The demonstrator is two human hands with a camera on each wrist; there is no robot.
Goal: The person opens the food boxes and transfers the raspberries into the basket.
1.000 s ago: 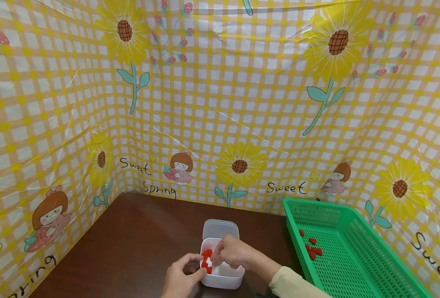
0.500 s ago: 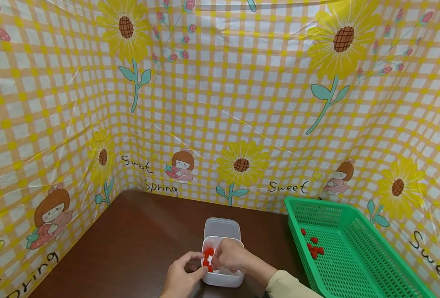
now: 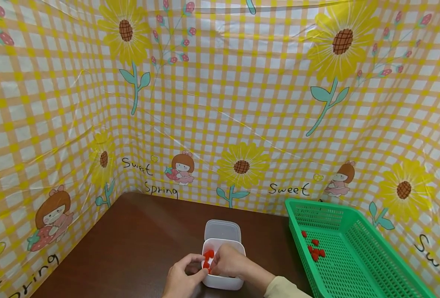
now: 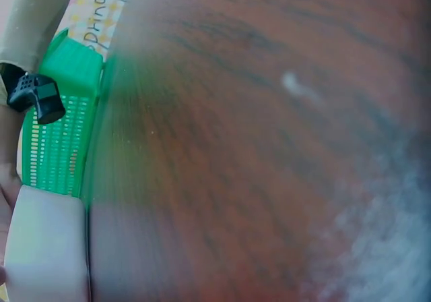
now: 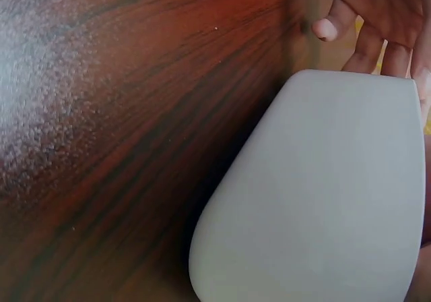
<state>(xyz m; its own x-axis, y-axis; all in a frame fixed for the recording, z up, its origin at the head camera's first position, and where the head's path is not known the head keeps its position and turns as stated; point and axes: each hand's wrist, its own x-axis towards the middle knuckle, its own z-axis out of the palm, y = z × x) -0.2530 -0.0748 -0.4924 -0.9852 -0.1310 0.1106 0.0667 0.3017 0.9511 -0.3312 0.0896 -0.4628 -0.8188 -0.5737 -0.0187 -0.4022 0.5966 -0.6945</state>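
Note:
A white plastic food box (image 3: 223, 283) stands on the table, its translucent lid (image 3: 223, 231) folded back behind it. Small red pieces (image 3: 209, 253) lie along its left inside wall; their exact kind is unclear. My right hand (image 3: 229, 263) reaches down into the box with bent fingers, and its fingertips are hidden beside the red pieces. At the left rim, my left hand (image 3: 180, 276) rests its thumb and forefinger close to those pieces. In the right wrist view, the left hand (image 5: 387, 12) shows past the box's smooth side (image 5: 323, 194), thumb spread from the fingers.
To the right sits a green perforated basket (image 3: 309, 265), with several small red pieces (image 3: 315, 251) near its left wall. A checked sunflower cloth (image 3: 205, 103) hangs around the dark wooden table (image 3: 130, 240). The right wrist carries a black camera (image 4: 44, 98).
My right hand has sunk deeper into the box and moved slightly toward its near side. The left hand stays at the left rim.

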